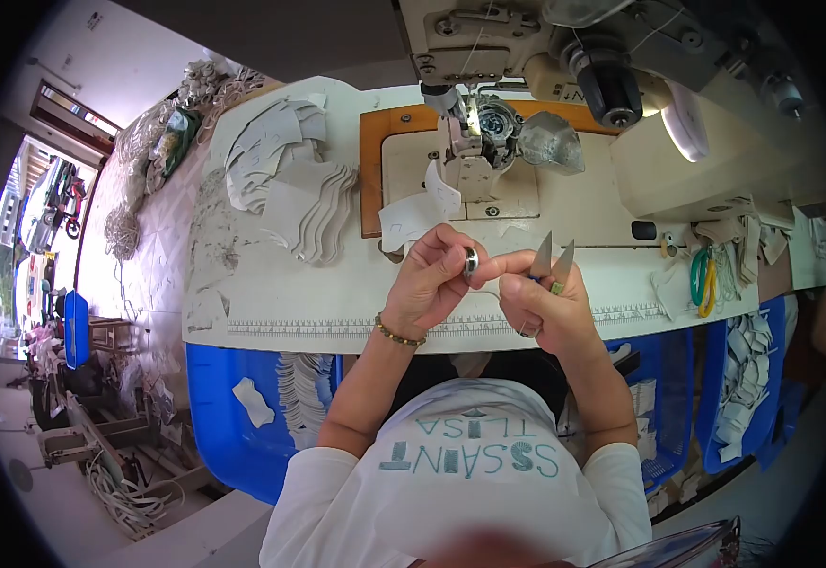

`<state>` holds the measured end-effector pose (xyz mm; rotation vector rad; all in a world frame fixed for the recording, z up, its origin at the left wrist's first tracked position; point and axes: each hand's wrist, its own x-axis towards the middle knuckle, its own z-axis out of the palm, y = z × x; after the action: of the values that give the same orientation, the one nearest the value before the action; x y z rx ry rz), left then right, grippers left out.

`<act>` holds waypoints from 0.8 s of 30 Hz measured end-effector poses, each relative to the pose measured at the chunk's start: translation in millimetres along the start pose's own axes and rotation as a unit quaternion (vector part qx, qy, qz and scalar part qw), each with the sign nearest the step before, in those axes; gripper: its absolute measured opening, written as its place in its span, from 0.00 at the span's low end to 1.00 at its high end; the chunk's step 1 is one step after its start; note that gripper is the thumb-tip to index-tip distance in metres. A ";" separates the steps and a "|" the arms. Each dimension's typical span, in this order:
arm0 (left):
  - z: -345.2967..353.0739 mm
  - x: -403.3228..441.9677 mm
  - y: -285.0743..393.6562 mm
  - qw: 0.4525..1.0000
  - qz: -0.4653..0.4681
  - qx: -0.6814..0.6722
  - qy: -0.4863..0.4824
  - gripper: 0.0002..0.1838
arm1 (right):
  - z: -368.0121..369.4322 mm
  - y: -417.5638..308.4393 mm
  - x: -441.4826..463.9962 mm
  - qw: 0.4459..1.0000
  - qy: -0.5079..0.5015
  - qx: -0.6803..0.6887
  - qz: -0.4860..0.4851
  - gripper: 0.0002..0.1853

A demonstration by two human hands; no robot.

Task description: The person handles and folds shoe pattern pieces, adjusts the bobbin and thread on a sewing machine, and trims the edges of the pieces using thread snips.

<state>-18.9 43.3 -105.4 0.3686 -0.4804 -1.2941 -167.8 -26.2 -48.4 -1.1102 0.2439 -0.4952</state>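
Between the thumb and fingers of my left hand (424, 284) is a small round metal bobbin (471, 264), seen nearly edge-on. My right hand (557, 305) is closed around a pair of thread snips (555, 263), blades pointing up and away from me. Its index finger reaches across to the bobbin. Both hands are above the front of the white sewing table (318, 298). Just beyond my left hand, a white cut piece (413, 220) lies by the needle area of the sewing machine (474, 142).
Stacks of white cut pieces (276, 151) lie at the table's left. A printed ruler strip (328, 328) runs along the front edge. Blue bins (219, 426) with white pieces stand below. Green and yellow bands (703, 282) hang at the right.
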 end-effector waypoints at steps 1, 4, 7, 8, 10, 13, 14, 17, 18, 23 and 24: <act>1.3 -1.1 1.0 1.000 -0.018 0.008 -0.023 0.06 | -0.7 -1.6 2.1 1.000 0.007 0.024 0.005 0.12; 3.2 -1.5 -0.4 0.998 -0.038 0.013 -0.049 0.07 | -6.6 1.4 6.3 0.995 0.014 0.088 0.040 0.11; 3.3 -1.9 -0.7 0.998 -0.039 0.012 -0.042 0.07 | -10.4 3.1 8.5 0.990 0.020 0.123 0.070 0.10; 3.0 -2.5 -0.2 0.999 -0.039 0.013 -0.034 0.07 | -12.6 3.9 8.3 0.985 0.023 0.151 0.085 0.10; 2.4 -3.5 0.8 0.999 -0.044 0.007 -0.026 0.07 | -14.5 4.8 8.2 0.979 0.026 0.179 0.099 0.11; 1.9 -2.6 1.6 0.999 -0.047 0.003 -0.019 0.07 | -14.3 4.4 9.1 0.981 0.020 0.172 0.088 0.10; 1.8 -2.6 1.7 0.999 -0.046 0.006 -0.020 0.07 | -12.9 3.3 10.1 0.983 0.028 0.156 0.089 0.10; 4.0 -2.1 -0.2 0.999 -0.034 0.038 -0.010 0.06 | -10.7 0.5 12.6 0.986 0.039 0.126 0.103 0.09; 3.0 -2.0 0.4 0.999 -0.034 0.037 -0.010 0.06 | -10.5 -0.6 13.3 0.986 0.040 0.113 0.116 0.09; -3.8 -2.3 0.3 0.992 -0.017 0.102 0.070 0.04 | -1.5 9.0 12.9 0.978 0.027 -0.190 -0.083 0.06; 4.4 0.1 -1.8 0.992 0.013 0.090 0.091 0.02 | 11.0 -9.0 6.6 0.923 -0.010 -0.372 -0.098 0.09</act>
<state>-22.7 42.8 -102.6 0.6237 -0.4465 -1.1821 -159.8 -23.9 -35.2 -1.8974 0.3161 -0.5871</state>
